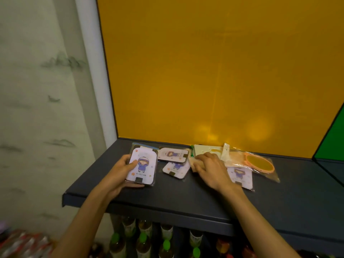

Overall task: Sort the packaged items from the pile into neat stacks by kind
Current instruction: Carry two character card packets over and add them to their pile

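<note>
On the dark shelf (186, 198) lie several flat packets printed with a cartoon figure in purple. My left hand (121, 172) grips a small stack of them (142, 167) at the left, thumb on top. Two more cartoon packets (174, 154) (176, 169) lie overlapping in the middle. My right hand (210, 169) rests palm down on a beige packet (194, 163), fingers curled over its edge. Another cartoon packet (241, 176) shows to the right of that hand. A cream packet (206, 149) and a bagged orange oval item (259, 162) lie behind.
A yellow panel (214, 71) rises right behind the shelf, and a green panel (333, 142) closes the right side. Below the shelf's front edge stand several bottles with green caps (143, 239). Red packaged goods (24, 244) sit at the lower left.
</note>
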Available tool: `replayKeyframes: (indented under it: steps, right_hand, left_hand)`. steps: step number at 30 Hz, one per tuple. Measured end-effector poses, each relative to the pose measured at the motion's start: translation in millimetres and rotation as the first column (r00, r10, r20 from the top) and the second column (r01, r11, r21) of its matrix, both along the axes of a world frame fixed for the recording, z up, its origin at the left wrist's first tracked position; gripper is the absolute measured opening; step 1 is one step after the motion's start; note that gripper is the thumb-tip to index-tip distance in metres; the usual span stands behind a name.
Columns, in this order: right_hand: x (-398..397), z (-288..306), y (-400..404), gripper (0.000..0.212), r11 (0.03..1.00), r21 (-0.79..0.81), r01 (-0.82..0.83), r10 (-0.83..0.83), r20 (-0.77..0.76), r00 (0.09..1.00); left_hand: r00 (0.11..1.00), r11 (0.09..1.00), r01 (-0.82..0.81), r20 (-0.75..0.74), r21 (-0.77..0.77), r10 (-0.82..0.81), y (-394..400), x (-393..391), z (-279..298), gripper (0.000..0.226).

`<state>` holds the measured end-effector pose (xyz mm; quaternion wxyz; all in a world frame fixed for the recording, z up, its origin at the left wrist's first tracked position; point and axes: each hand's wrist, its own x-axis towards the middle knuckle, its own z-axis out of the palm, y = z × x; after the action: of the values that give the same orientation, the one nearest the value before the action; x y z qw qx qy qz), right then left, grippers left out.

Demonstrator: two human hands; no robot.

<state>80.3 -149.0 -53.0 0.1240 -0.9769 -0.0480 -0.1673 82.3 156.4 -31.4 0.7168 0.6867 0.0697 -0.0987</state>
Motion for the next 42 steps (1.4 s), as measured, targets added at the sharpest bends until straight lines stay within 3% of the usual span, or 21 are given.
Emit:
replayKeyframes:
  steps: [6,12,23,29,32,35,38,40,42]
  right_hand:
    - [34.8,-5.4,30.0,0.035,0.995,-0.089,-0.045,0.044,-0.017,0.999]
    - [68.9,-14.8,34.8,0.060,0.985,-0.155,-0.077,0.046,-0.197,0.979]
    - [66.9,6.0,50.0,0.072,0.987,-0.154,0.039,-0.074,-0.229,0.971]
    - [58.2,13.5,53.9,0.082,0.989,-0.027,0.145,-0.147,-0.211,0.966]
    - [44.8,16.2,53.5,0.068,0.972,0.165,0.169,-0.141,-0.171,0.975]
    - [30.1,16.6,52.9,0.039,0.820,0.521,0.237,-0.135,-0.226,0.965]
    - [11.3,18.6,50.1,0.020,0.423,0.842,0.333,-0.051,-0.345,0.937]
    - [-2.9,21.2,43.5,0.007,0.209,0.910,0.358,-0.014,-0.363,0.932]
    - [-15.3,21.7,31.5,0.002,0.106,0.924,0.367,-0.014,-0.368,0.930]
  left_hand:
    - [0.995,0.996,-0.092,-0.030,-0.015,0.091,23.4,3.2,-7.0,0.030]
    - [0.997,0.997,-0.075,-0.024,-0.029,0.074,34.8,5.8,-11.2,0.038]
    - [0.999,0.999,-0.048,0.009,-0.007,0.048,34.1,14.0,-11.1,0.036]
    - [0.999,0.999,-0.040,0.026,-0.033,0.041,33.9,12.8,-11.6,0.030]
    - [1.000,0.996,-0.006,0.017,-0.083,0.008,31.6,11.8,-11.9,0.025]
    - [1.000,0.987,0.030,0.008,-0.158,-0.029,24.9,11.6,-12.7,0.019]
    - [0.998,0.977,0.062,0.015,-0.204,-0.060,14.2,10.9,-14.1,0.018]
    - [0.997,0.975,0.076,0.021,-0.208,-0.073,3.6,10.2,-16.3,0.018]
    - [0.996,0.974,0.089,0.033,-0.208,-0.084,-9.9,8.8,-18.4,0.017]
